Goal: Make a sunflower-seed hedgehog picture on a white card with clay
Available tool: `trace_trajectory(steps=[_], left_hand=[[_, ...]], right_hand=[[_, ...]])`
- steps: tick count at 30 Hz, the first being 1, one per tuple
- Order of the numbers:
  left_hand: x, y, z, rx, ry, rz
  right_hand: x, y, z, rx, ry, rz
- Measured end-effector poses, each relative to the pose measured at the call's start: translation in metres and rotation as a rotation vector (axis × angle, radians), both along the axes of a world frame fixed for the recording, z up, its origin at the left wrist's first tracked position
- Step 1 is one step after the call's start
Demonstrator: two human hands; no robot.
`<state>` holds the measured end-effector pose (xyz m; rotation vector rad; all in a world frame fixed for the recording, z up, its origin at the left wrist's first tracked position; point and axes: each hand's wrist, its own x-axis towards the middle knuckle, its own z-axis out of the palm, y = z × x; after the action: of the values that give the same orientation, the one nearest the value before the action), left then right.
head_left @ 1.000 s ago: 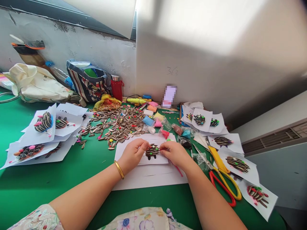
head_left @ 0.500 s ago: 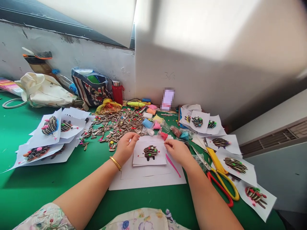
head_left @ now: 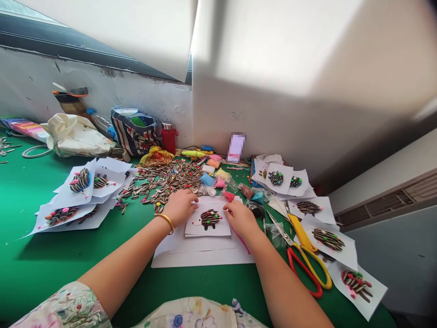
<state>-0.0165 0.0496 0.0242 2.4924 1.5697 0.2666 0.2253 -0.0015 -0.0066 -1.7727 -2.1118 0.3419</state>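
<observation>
A small white card (head_left: 191,230) bears a hedgehog figure (head_left: 210,219) made of striped sunflower seeds, dotted with red, green and white balls. It rests over larger white paper sheets (head_left: 201,258) on the green table. My left hand (head_left: 180,208), with a gold bangle at the wrist, is closed at the card's upper left edge. At the upper right edge, my right hand (head_left: 241,219) has its fingers bent and pinched on the card. Partly hidden beneath the right hand and wrist lies a thin pink tool (head_left: 246,247).
Behind the hands spreads a heap of sunflower seeds (head_left: 170,180), beside packets of coloured clay (head_left: 209,179). Finished seed cards lie at left (head_left: 77,200) and right (head_left: 336,239). Scissors (head_left: 300,255) and a yellow cutter (head_left: 302,231) sit by my right forearm. Bags and a red bottle (head_left: 168,139) line the wall.
The view has shifted a little. My right hand has come in closer to the card's right edge and now covers more of the pink tool. The left hand stays at the card's left side.
</observation>
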Motion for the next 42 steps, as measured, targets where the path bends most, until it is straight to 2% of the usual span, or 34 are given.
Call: trace_trajectory(steps=[6,12,15,18,21,24,31,37,42], left_hand=[[0.01,0.006,0.002,-0.006,0.004,-0.053],[0.003,0.017,0.004,-0.046,0.028,-0.045],[-0.006,0.021,0.007,-0.088,0.04,-0.049],[-0.01,0.022,0.007,-0.131,0.05,-0.075],[-0.008,0.021,0.004,-0.165,0.05,-0.086],[-0.003,0.021,0.002,-0.199,0.036,-0.075],[-0.003,0.022,0.003,-0.224,-0.013,-0.043],[-0.012,0.014,-0.003,-0.207,-0.068,-0.022],[-0.019,0.003,-0.008,-0.197,-0.111,-0.018]], right_hand=[[-0.01,0.013,-0.01,0.091,-0.067,0.059],[-0.014,0.015,-0.004,0.131,-0.119,0.08],[-0.002,0.013,0.003,0.205,-0.114,-0.044],[0.023,0.011,0.01,0.277,-0.07,-0.177],[0.049,0.009,0.015,0.348,-0.053,-0.346],[0.06,0.006,0.017,0.354,-0.058,-0.418],[0.043,0.004,0.011,0.304,0.011,-0.321],[0.035,0.004,0.004,0.288,0.036,-0.231],[0.021,0.001,0.001,0.171,-0.004,-0.148]])
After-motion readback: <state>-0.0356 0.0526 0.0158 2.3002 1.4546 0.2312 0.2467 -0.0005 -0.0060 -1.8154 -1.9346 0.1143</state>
